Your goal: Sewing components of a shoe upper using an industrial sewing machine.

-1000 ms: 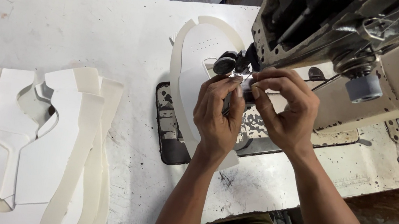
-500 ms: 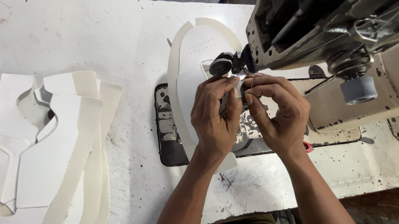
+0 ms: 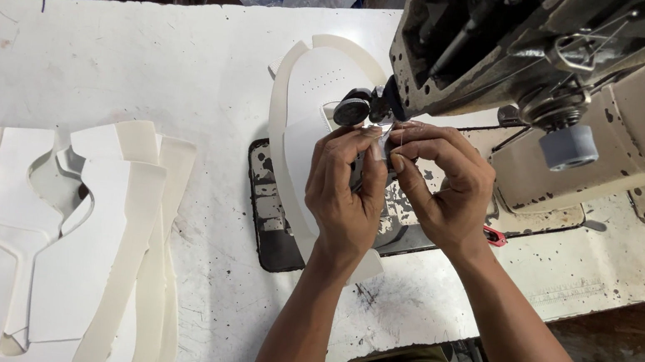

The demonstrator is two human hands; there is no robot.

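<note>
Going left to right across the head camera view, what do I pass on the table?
Stack of white cut pieces → black plate → left hand → right hand → sewing machine.

Stack of white cut pieces (image 3: 43,251) on white table (image 3: 145,64)

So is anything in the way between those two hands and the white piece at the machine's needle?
Nothing visible. The left hand lies on the white cut piece, and the right hand has its fingertips beside it, under the sewing machine head.
</note>
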